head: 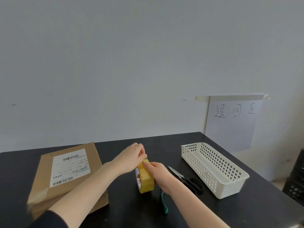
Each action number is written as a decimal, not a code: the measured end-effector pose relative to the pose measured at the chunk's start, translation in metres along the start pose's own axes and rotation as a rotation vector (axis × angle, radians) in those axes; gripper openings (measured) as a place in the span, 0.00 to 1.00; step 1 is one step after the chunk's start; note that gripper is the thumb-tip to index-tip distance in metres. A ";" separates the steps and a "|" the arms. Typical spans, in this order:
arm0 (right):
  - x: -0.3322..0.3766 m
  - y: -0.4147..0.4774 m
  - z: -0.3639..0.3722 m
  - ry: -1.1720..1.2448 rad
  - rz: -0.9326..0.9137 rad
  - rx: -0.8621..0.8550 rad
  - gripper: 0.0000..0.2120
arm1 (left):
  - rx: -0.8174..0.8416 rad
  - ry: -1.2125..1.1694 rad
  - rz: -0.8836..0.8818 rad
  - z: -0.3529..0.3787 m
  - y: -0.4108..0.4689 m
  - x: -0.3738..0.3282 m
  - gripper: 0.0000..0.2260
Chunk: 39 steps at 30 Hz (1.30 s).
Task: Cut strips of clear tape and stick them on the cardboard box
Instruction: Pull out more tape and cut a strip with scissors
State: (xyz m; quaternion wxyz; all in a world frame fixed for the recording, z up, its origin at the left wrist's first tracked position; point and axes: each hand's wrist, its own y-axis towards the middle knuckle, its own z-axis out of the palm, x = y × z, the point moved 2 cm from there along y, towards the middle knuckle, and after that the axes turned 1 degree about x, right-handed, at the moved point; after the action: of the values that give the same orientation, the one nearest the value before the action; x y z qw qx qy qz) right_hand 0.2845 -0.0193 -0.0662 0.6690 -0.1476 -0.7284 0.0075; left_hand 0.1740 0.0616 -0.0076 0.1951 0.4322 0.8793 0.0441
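A roll of clear, yellowish tape (145,177) stands on edge above the black table (230,211), held up in the middle of the view. My right hand (160,174) grips the roll from the right, thumb on its top. My left hand (133,157) pinches at the roll's upper edge, where the tape's free end lies. A flat cardboard box (41,190) with a white shipping label (69,167) lies to the left, partly under my left forearm. Black-handled scissors (187,180) lie shut on the table just right of my right wrist.
A white perforated plastic basket (213,168) stands at the right. A green strip-like object (163,203) lies under my right forearm. A paper sign (230,122) is taped to the wall behind. A dark crate (294,181) stands past the table's right edge.
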 end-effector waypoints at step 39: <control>-0.024 0.002 -0.008 0.011 -0.078 0.199 0.19 | -0.076 -0.006 0.018 -0.017 -0.003 -0.007 0.07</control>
State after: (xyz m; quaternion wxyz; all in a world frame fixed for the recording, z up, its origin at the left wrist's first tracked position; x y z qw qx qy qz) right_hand 0.2945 -0.0247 -0.0886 0.6843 -0.0521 -0.7254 0.0530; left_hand 0.1693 0.0552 0.0090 0.2138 0.4323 0.8725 0.0780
